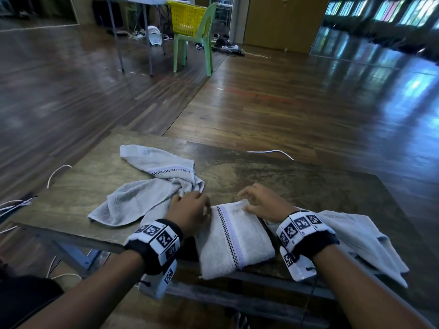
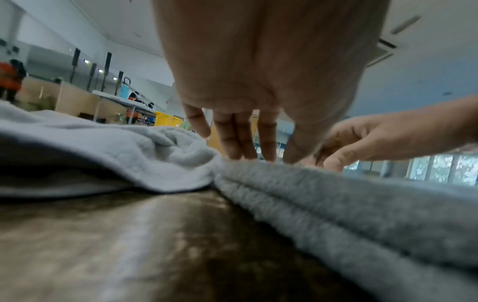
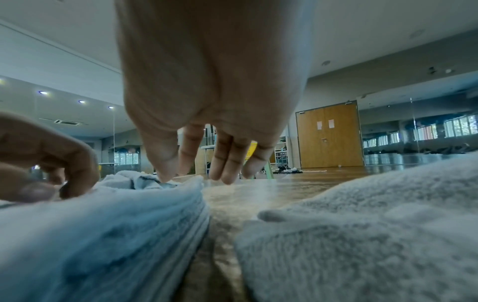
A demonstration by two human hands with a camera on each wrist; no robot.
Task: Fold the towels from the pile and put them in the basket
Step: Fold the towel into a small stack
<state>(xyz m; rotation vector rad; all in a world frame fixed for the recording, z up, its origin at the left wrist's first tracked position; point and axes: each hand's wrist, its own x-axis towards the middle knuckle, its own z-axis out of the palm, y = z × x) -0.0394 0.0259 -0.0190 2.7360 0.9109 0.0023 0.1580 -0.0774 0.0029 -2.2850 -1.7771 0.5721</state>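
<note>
Grey folded towel (image 1: pixel 234 241): lies at the lower centre of the head view on the near edge of the desk (image 1: pixel 297 181), a compact stacked rectangle with a checked and lilac band running along its length; its near end overhangs the desk edge slightly.
Left hand (image 1: pixel 190 210): rests on the far left corner of the folded towel; in the left wrist view the fingers (image 2: pixel 232 139) reach down nearly straight and close together, their tips touching the towel's top edge, the thumb alongside.
Right hand (image 1: pixel 263 203): sits on the far right corner of the same towel; in the right wrist view the thumb tip presses the cloth while the other fingers (image 3: pixel 227 163) hang loosely spread just past the edge, above the desk.
Loose towel, left (image 1: pixel 147 186): crumpled and unfolded, to the left of centre in the head view, touching the left hand's side of the folded one.
Loose towel, right (image 1: pixel 361 236): spread flat at the lower right, partly under the right wrist and hanging over the desk edge.
Yellow basket (image 1: pixel 186 17): at the top centre of the head view, standing on a green plastic chair (image 1: pixel 197 48) well apart from the desk, across the wooden floor (image 1: pixel 308 91).
White cable (image 1: pixel 270 151): lies at the far edge of the desk, right of centre.
</note>
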